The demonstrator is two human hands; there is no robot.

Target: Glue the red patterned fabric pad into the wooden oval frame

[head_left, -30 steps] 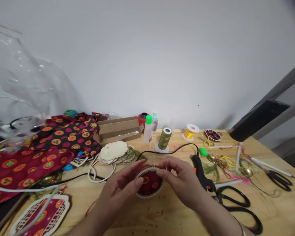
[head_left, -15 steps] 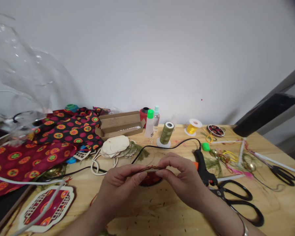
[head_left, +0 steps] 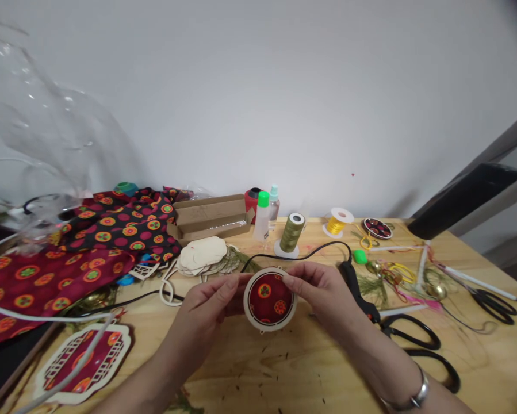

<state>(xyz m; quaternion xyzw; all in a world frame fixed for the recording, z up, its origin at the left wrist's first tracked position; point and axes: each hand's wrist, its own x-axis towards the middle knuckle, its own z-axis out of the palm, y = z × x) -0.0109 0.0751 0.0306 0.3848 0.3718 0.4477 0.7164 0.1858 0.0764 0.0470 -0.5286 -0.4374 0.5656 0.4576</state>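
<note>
A round wooden ring (head_left: 270,299) with dark red, flower-patterned fabric inside it is held up over the table, its face toward me. My right hand (head_left: 316,287) pinches its upper right edge, thumb on the front. At its left edge is my left hand (head_left: 213,299), closed, with the thumb along the index finger and fingertips partly hidden behind the ring. Close to my right hand lies a black glue gun (head_left: 357,290), and black-handled scissors (head_left: 411,332) rest beside my right forearm.
Patterned fabric (head_left: 111,236) and a framed fabric plaque (head_left: 83,362) are at the left. Behind my hands stand a cardboard box (head_left: 213,218), bottles (head_left: 262,217) and a green thread spool (head_left: 291,233). Cords, bells and more scissors (head_left: 495,305) lie at the right.
The ring has turned from nearly edge-on to face me, showing its fabric front. My left hand has shifted to its left edge, and my right hand has moved slightly right.
</note>
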